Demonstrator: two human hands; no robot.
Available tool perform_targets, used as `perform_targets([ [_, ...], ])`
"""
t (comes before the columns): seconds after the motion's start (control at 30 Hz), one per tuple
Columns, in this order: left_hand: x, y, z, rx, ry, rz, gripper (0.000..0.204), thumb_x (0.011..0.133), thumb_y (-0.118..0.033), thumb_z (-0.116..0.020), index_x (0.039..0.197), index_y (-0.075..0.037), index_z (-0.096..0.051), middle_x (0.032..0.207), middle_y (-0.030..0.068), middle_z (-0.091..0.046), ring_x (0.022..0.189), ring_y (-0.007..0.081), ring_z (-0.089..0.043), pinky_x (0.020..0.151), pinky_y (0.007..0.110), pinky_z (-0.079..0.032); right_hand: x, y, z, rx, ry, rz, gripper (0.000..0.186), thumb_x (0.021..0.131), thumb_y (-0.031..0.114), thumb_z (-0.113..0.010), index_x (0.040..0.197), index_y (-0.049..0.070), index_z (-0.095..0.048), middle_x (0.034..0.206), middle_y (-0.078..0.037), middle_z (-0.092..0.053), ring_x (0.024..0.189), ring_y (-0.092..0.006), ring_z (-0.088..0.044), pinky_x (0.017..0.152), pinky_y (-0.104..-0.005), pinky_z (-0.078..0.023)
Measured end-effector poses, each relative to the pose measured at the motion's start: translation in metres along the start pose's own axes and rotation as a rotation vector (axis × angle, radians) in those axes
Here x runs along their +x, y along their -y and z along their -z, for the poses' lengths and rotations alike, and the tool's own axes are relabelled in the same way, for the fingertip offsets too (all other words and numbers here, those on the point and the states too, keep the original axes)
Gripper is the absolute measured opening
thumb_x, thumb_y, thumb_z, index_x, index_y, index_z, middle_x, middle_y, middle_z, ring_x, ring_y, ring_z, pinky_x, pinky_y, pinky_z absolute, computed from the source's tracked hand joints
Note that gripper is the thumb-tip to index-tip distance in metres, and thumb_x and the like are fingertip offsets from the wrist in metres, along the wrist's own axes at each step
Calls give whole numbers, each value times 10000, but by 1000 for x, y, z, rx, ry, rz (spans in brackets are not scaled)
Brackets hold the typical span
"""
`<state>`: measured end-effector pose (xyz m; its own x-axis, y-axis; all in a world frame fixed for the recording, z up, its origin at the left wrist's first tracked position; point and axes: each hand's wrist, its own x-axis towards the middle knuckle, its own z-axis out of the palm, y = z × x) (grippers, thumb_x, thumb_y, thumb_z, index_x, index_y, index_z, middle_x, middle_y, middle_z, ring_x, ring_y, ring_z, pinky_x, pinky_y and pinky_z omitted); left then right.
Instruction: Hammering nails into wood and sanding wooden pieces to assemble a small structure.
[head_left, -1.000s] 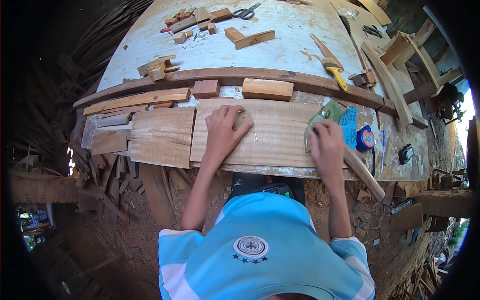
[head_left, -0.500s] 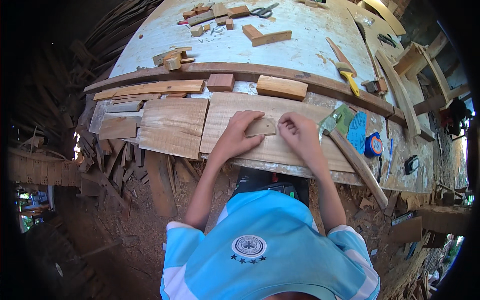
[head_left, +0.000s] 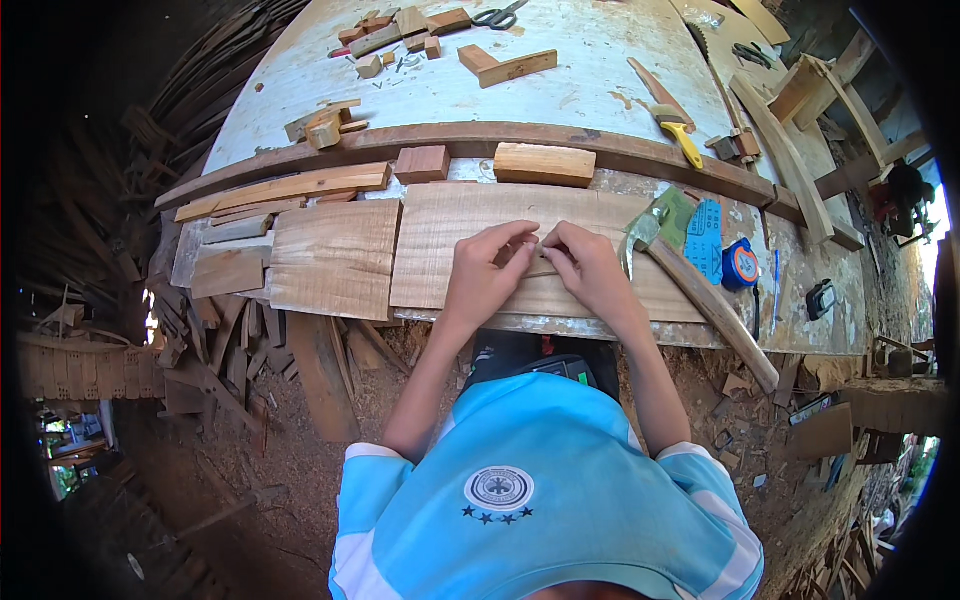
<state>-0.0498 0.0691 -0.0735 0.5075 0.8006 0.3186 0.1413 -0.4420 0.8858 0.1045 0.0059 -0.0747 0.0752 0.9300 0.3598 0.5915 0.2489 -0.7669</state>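
Planks (head_left: 430, 250), offcuts (head_left: 375, 40) and a tape measure (head_left: 740, 264) show a woodworking shop.

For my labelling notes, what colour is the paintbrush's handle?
The paintbrush's handle is yellow, showing best in the head view.

Left forearm (head_left: 432, 382) and right forearm (head_left: 655, 378) reach forward, slanting inward. The left hand (head_left: 487, 268) and right hand (head_left: 594, 266) nearly meet in front of the body, fingers curled, thumbs turned toward each other, fingertips close together and partly hidden.
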Motion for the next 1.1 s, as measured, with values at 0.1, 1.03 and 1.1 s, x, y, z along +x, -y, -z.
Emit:
perform_targets([
  [0.1,1,3,-7,10,34,27,240,789,-38,-627,1024,7,-648,846,130,-672,699,167,-645,636,263,-509,-2,-5,0,55,-35,29,65,818,20,-595,843,-23,-553,728,-154,-605,623,-271,-602,559,-322,-459],
  [1.03,14,20,-17,64,108,-72,152,747,-53,-652,886,-16,-700,817,101,-668,676,158,-614,631,249,-476,-37,-14,90,-740,20,-98,494,777,155,-652,1198,-21,-464,982,-193,-574,930,-370,-537,781,-435,-424],
  [1.1,16,23,-17,19,135,-13,134,753,-66,-659,869,-17,-705,809,84,-673,662,131,-594,622,248,-468,-35,3,91,-733,47,-134,463,777,136,-632,1182,-21,-473,982,-189,-581,903,-368,-558,776,-436,-436],
])
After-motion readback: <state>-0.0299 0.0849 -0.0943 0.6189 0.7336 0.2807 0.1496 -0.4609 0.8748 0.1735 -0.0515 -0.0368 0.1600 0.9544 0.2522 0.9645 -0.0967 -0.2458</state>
